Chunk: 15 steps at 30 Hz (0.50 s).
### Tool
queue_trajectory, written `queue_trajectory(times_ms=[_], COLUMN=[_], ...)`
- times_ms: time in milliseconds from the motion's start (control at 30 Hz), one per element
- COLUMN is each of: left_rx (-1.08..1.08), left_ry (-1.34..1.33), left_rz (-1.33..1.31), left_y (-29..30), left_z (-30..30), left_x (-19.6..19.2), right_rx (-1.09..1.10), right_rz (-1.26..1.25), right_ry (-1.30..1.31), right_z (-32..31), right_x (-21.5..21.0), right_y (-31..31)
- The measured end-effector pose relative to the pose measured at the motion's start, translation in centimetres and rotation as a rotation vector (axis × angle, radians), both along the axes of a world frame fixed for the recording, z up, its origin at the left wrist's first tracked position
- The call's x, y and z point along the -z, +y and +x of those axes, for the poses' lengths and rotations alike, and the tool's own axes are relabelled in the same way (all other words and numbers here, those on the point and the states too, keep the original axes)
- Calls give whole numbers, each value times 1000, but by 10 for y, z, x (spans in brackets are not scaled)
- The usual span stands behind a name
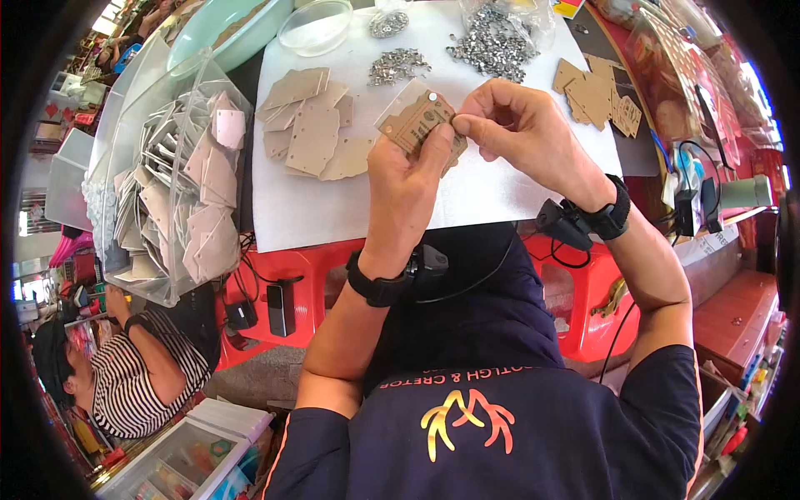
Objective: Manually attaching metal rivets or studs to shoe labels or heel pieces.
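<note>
Over the white work sheet [492, 187], my left hand [404, 183] grips a brown printed cardboard card [407, 127] between thumb and fingers. The card has a scalloped edge and a small shiny round spot near its top corner. A paler card edge shows behind it. My right hand [529, 129] is closed in a pinch against the card's right edge; what lies between its fingertips is hidden. Left of my hands lies a loose pile of similar cards [312, 125], pale side up. Small silvery metal pieces [397, 67] are heaped beyond the card.
A larger heap of metal pieces [493, 46] spills by a plastic bag [537, 25]. A clear bin [173, 287] full of cards stands at left, brown cards [592, 96] at right. A clear bowl [317, 42] sits at the back. Another person [137, 379] is at lower left.
</note>
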<state>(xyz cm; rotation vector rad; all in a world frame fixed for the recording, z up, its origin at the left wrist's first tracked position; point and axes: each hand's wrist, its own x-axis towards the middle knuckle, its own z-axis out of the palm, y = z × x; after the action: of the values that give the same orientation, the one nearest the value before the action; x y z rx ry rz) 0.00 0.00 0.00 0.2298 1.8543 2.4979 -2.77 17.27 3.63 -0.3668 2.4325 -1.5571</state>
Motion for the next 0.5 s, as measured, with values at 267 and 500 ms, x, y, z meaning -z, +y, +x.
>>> queue_trajectory(times_ms=[267, 500], left_rx=[-14, 40], left_ry=[47, 34], left_rz=[11, 37], left_y=[-1, -1], left_z=[-2, -1], left_x=[0, -3], right_rx=[-32, -58], right_rz=[-32, -6], right_ry=[274, 229], right_z=[-2, 3], right_x=[4, -7], right_y=[-2, -2])
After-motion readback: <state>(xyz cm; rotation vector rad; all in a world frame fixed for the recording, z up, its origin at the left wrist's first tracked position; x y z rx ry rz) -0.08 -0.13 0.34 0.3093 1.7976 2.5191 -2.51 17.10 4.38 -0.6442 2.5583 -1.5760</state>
